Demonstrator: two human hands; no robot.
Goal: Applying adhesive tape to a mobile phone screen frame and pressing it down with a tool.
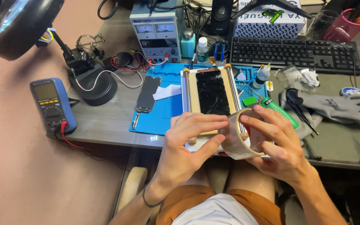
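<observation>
- Tape roll [241, 139], a ring of clear packing tape, sits at the near edge of the surface, held between both hands just in front of the person's lap.
- Surface [109, 112], a grey desk, carries everything else; a dark green cloth [342, 141] covers its right part.
- Black keyboard [296, 53] lies at the back right, with a grey bench power supply [155, 31] standing to its left.
- Blue work mat [167, 104] lies in the middle, and on it a pale frame with two rails [192, 98] holds a cracked black phone screen [212, 93].
- Grey work gloves [342, 108] lie on the cloth, well to the right of the frame.
- Round magnifier lamp [19, 23] hangs over the far left corner, above its black base [96, 85].
- Blue multimeter [51, 104] rests at the left edge, a red lead plugged into it.
- Right hand [280, 146] cups the roll from the right side, its fingers [259, 121] clamped over the roll's outer face.
- Left hand [192, 141] meets the roll from the left; thumb and forefinger are pressed together on the roll's rim, perhaps pinching a loose tape end, though the clear film makes that hard to tell.
- Dark phone part [148, 93] lies flat on the mat's left side, beside a white scrap [167, 91].
- Green lighter-shaped tool [280, 112] lies just behind the right hand.
- Small white-capped bottle [203, 50] stands behind the mat.
</observation>
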